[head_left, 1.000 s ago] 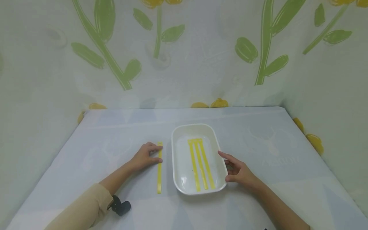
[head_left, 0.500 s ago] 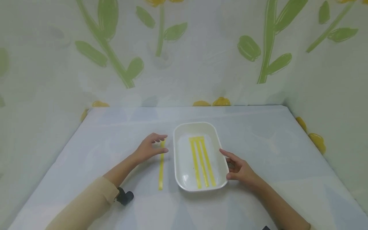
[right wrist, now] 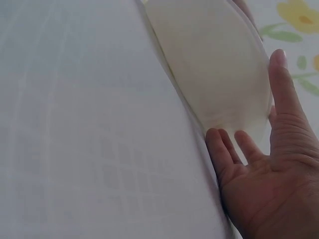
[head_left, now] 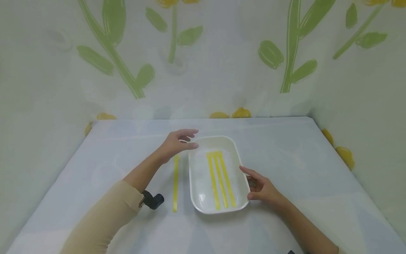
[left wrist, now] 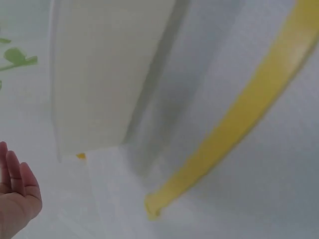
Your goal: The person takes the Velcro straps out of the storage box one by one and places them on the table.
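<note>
white tray [head_left: 200, 183] | glossy, rounded | left fingers [head_left: 188, 132] relaxed | right fingers [head_left: 252, 171] extended, touching tray

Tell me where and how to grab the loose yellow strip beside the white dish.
I'd pinch the loose yellow strip across its narrow width near the middle, coming from above and the left: it lies lengthwise on the table, with the white dish standing close along its right.

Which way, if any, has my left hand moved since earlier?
Yes: the left hand moved forward and right, from the loose yellow strip toward the far left corner of the white tray.
</note>
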Demonstrator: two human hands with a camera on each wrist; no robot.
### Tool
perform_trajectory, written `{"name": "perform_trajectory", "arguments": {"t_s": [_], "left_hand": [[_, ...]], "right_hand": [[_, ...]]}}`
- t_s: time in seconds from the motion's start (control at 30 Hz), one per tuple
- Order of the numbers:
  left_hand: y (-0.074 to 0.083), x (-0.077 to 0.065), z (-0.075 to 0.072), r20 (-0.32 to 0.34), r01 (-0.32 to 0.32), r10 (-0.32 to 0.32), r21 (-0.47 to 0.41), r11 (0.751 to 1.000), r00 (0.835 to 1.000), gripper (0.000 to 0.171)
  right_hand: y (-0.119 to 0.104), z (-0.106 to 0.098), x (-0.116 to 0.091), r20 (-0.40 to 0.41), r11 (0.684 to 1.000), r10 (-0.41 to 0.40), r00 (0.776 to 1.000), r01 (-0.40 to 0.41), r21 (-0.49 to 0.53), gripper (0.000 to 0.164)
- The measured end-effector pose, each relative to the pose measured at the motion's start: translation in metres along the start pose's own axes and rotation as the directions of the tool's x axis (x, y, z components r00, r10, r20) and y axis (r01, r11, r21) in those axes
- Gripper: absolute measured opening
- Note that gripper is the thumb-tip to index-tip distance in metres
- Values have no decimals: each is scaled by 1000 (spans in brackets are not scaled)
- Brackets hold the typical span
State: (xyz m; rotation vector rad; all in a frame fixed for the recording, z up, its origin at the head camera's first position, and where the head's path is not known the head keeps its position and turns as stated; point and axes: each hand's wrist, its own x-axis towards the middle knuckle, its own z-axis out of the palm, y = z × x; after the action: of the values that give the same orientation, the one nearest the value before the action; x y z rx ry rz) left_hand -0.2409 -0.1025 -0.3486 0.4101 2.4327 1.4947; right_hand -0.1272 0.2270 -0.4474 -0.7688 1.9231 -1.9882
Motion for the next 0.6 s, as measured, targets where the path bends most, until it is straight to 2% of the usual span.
{"name": "perform_trajectory", "arguments": {"t_s": [0.2,0.4,0.5,0.6], "left_hand": [[18,16,7,-12,-17,17,-26,1000,1000,50],[28,28,22,30,-9,12,-99,995,999,47],[30,34,34,51,28,-23,-110,994,998,48],[31,40,46,74,102,-94,-115,988,993,49]], "right_hand": [[2,1,0,9,1000,-6,1000,5,18,76],[3,2,0,-2,1000,-7,1000,7,-2,77],[2,2,-1,-15,1000,5,1000,-6,-17,77],[1,0,-1,-21,999,6,1000,-6,-35,78]]}}
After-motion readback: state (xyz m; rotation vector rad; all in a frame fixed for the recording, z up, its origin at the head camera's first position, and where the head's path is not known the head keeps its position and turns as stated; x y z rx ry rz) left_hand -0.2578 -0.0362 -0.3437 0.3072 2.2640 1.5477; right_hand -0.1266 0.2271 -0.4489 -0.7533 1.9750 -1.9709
